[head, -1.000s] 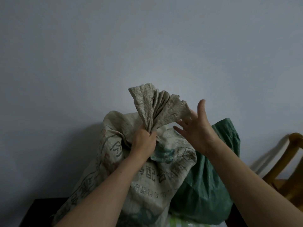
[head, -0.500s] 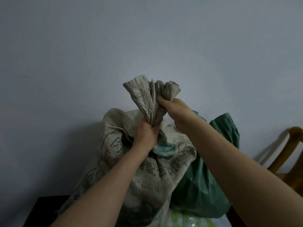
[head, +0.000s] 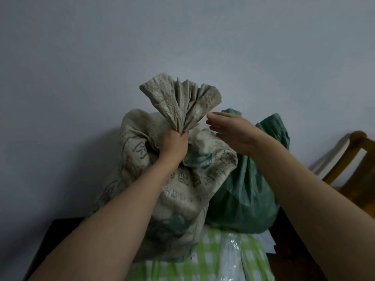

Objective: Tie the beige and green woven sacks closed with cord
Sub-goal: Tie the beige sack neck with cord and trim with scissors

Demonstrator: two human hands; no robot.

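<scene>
Progress: early. Of the 2 sacks, neither shows a cord in this view.

Beige woven sack: stands upright against the pale wall, on a dark surface, its lower front overlapping a green-and-white checked package wrapped in clear film. Its mouth is gathered into a pleated neck that fans out above the grip. The left hand is clenched tight around the base of that neck, fingers fully closed on the fabric. No cord is wound there, and no cord is visible anywhere in the frame (it may lie out of view).

Right hand: open and empty, fingers extended and held together, just beside the fanned top and, as far as can be judged, not touching it.

Green woven sack: sits directly right of the beige one and touching it, partly behind the right forearm. Its top appears bunched, but whether it is tied cannot be told; the neck is largely hidden.

A wooden chair stands at the right edge, apart from the work.

Outstanding, in my judgement: fetch cord, bind and knot the beige neck, then check or repeat on the green sack.
</scene>
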